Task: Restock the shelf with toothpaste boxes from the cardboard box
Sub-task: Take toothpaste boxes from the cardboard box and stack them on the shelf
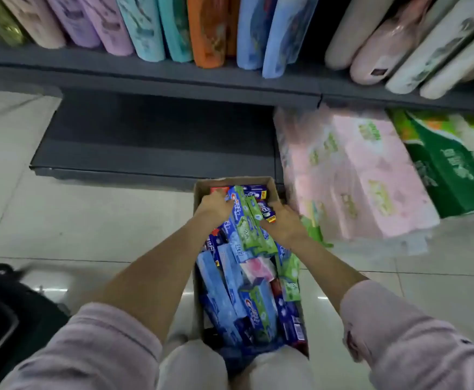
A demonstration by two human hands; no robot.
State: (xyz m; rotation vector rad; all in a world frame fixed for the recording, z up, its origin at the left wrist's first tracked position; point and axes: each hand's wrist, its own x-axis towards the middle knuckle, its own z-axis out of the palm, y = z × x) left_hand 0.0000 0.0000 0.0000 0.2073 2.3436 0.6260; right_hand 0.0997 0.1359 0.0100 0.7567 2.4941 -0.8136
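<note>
A long cardboard box (202, 190) stands on the floor between my knees, filled with several blue, green and red toothpaste boxes (230, 280). Both hands reach into its far end. My left hand (216, 205) grips one side of a bundle of blue and green toothpaste boxes (247, 220). From the other side my right hand (282, 220) grips the same bundle. The dark grey bottom shelf (151, 142) lies just beyond the box, with bare board on its left part.
Pink tissue packs (351, 175) and green packs (449, 164) fill the bottom shelf's right part. An upper shelf (145, 71) holds upright pastel packs. A black bag or bin (2, 311) sits at the lower left. Pale floor tiles surround the box.
</note>
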